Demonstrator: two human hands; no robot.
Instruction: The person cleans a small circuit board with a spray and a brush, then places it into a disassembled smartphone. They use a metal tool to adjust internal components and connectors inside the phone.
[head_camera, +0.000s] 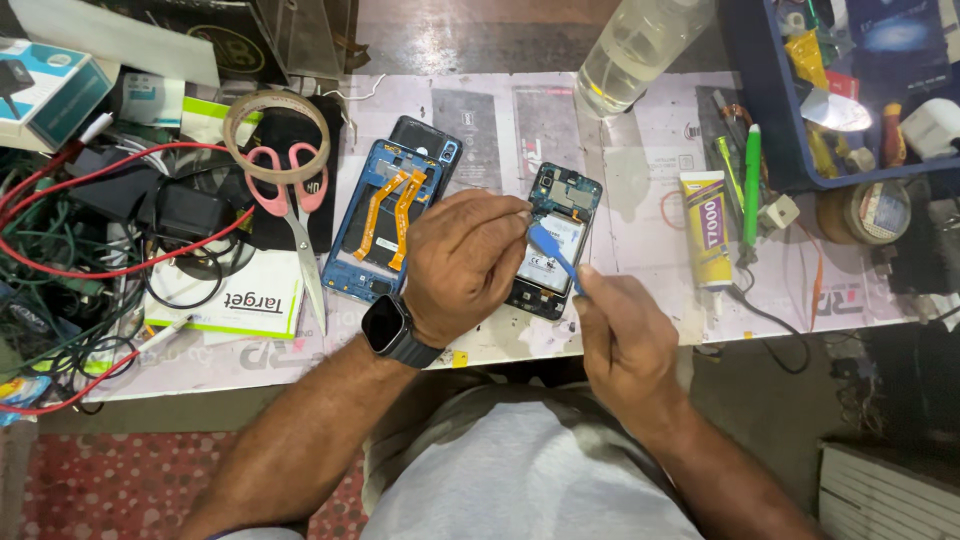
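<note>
An opened phone (556, 238) with its back removed lies on the worktable, its battery and circuit board exposed. My left hand (462, 262), with a black smartwatch on the wrist, rests on the phone's left side and its fingers pinch near the top of the board. My right hand (622, 335) grips a blue plastic pry tool (552, 252), whose tip lies over the battery. To the left lies a blue phone frame (375, 225) with orange flex cables, partly covered by my left hand.
Pink-handled scissors (290, 205) and a tape ring (275, 135) lie left of the frame. A tangle of red and black wires (90, 250) fills the far left. A glue tube (706, 228), a green tool (751, 185), a plastic bottle (640, 50) and a blue parts tray (770, 120) are on the right.
</note>
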